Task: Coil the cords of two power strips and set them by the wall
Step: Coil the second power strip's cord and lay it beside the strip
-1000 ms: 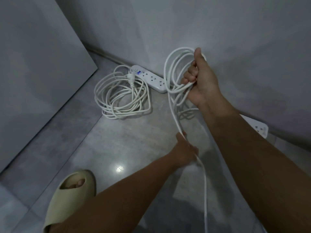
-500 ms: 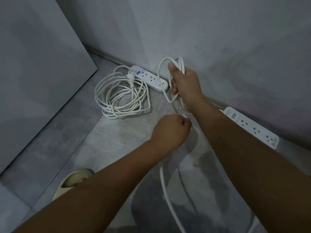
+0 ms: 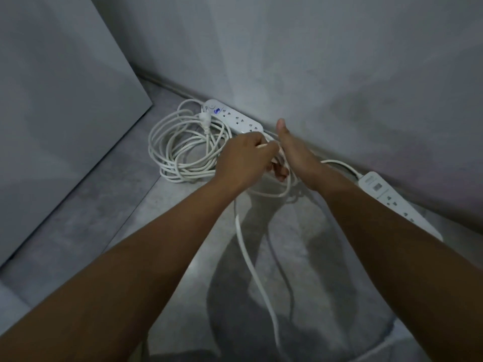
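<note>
A white power strip [image 3: 235,118] lies against the wall, its coiled cord [image 3: 180,147] and plug [image 3: 204,120] on the floor beside it. A second white power strip [image 3: 392,202] lies along the wall at the right. Its cord [image 3: 251,259] runs up from the floor into my hands. My left hand [image 3: 244,160] pinches this cord. My right hand [image 3: 294,152] holds its gathered loops low, close to the floor, with the thumb up. Both hands meet just right of the first coil.
A grey wall [image 3: 313,61] runs along the back, with a dark baseboard [image 3: 167,83] at its foot. A large grey panel [image 3: 60,113] stands at the left. The floor [image 3: 125,205] is grey tile.
Both hands have dropped from raised height toward the floor with the second cord's loops. My left hand has come up along the cord to meet my right hand. The view shifted left and the sandal left it.
</note>
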